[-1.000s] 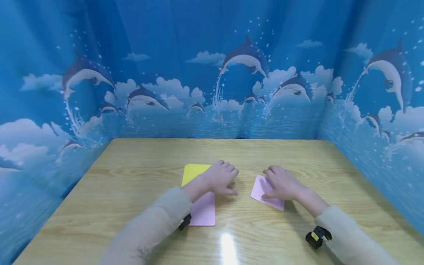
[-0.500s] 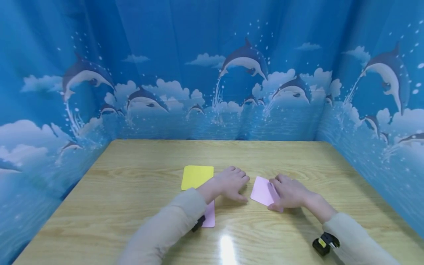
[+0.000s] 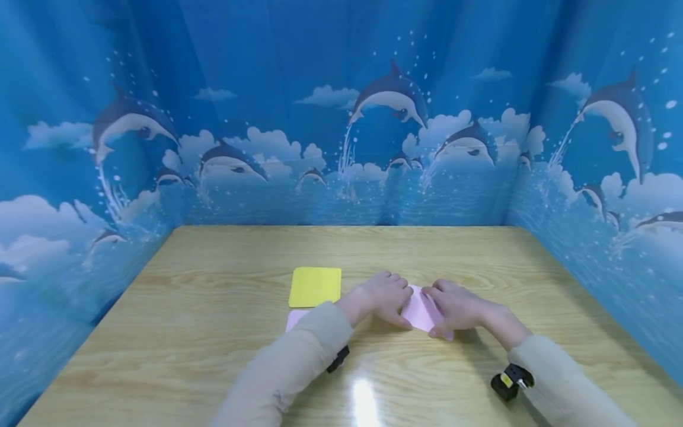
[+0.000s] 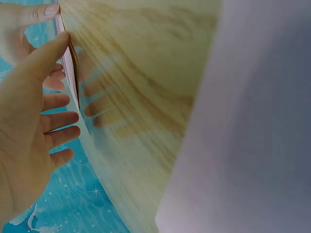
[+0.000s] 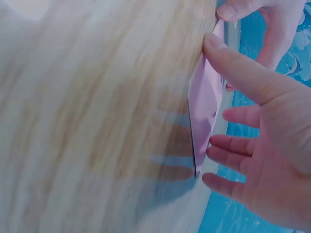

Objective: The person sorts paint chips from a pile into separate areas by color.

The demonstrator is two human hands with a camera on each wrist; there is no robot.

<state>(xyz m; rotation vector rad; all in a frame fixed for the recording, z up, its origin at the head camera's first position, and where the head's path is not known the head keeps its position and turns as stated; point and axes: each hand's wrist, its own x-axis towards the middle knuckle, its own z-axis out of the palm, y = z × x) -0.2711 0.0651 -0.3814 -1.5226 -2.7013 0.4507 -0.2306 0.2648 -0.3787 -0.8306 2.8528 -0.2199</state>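
A pink square sheet (image 3: 418, 309) lies between my two hands on the wooden table, creased or bent near its middle. My left hand (image 3: 385, 299) holds its left end, thumb on the near edge and fingers toward the far edge. At its right part my right hand (image 3: 456, 305) grips the sheet between thumb and fingers. In the right wrist view the pink sheet (image 5: 204, 94) appears as a narrow slanted strip, with the right thumb on its near edge. The left wrist view shows the left hand (image 4: 29, 111) with its thumb at the edge; the fingers' contact is partly hidden.
A yellow square (image 3: 315, 287) lies flat left of the left hand. Just in front of it is another pink square (image 3: 296, 319), mostly covered by the left sleeve. A dolphin-patterned blue curtain (image 3: 299, 118) surrounds the wooden table (image 3: 187, 332) at the back and sides.
My left hand has moved right, from above the squares on the left to the left end of the pink sheet. The right hand has stayed on the sheet, which now looks bent.
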